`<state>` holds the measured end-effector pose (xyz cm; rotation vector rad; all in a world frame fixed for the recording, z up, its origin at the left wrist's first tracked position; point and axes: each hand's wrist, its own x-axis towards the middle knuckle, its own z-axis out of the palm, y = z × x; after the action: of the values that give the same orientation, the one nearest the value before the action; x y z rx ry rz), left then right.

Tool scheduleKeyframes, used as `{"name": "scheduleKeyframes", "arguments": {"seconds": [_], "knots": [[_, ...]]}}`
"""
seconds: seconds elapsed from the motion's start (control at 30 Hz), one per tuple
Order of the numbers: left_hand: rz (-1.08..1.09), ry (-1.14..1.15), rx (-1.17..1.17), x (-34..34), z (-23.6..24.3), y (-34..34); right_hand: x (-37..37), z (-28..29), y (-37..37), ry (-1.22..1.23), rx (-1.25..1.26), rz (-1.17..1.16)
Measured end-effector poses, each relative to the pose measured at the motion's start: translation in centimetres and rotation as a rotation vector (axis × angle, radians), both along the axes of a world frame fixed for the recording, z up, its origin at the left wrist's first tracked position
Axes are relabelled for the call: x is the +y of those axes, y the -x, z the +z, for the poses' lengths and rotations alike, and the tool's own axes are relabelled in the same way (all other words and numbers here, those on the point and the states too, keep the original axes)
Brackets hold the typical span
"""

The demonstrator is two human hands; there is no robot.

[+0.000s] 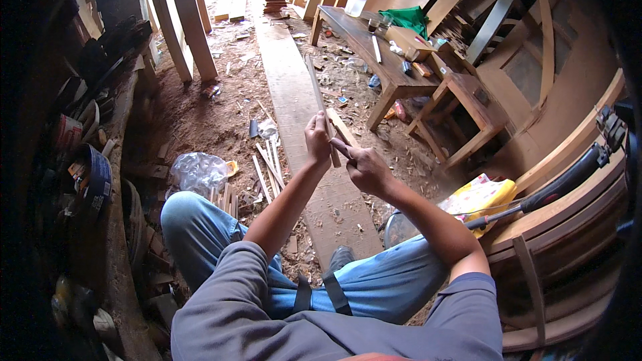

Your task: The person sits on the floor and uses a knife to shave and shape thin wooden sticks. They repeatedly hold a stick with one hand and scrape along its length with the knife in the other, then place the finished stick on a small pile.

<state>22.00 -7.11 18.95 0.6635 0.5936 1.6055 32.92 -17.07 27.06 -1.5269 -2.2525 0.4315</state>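
Note:
Over the long plank (281, 60) my left hand (316, 136) is closed around a thin wooden strip (329, 135). The strip slants away from me, and its near end sticks out below my fist. My right hand (369, 170) is closed on a short brownish piece (342, 148), whose exact kind I cannot make out. The tip of that piece meets or lies very near the strip, just right of my left hand. A pale wooden piece (344, 128) shows behind it.
A low wooden table (354, 33) at the right bears a jar (357, 1), a green cloth (408, 20) and a cardboard box (409, 44). Thin sticks (269, 167) and a clear plastic bag (199, 172) lie at the left. Shavings cover the floor. A yellow bag (491, 199) sits beside my right knee.

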Motion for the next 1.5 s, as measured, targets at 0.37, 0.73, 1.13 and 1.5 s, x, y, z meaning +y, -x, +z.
{"name": "scheduleKeyframes", "arguments": {"seconds": [0.37,0.73,1.13,1.5], "knots": [[0.027,-0.003,-0.083,0.0,-0.1,-0.4,-0.5,0.9,0.9,0.021,0.036,-0.028],[0.015,-0.036,-0.08,-0.4,-0.4,-0.6,-0.2,0.6,0.5,0.004,0.036,-0.027],[-0.078,0.055,-0.135,-0.5,-1.1,-1.2,0.1,0.5,-0.1,0.045,0.02,-0.02],[-0.101,0.002,-0.105,-1.3,-1.0,-1.8,0.7,0.0,-0.7,-0.025,0.045,-0.08]]}}
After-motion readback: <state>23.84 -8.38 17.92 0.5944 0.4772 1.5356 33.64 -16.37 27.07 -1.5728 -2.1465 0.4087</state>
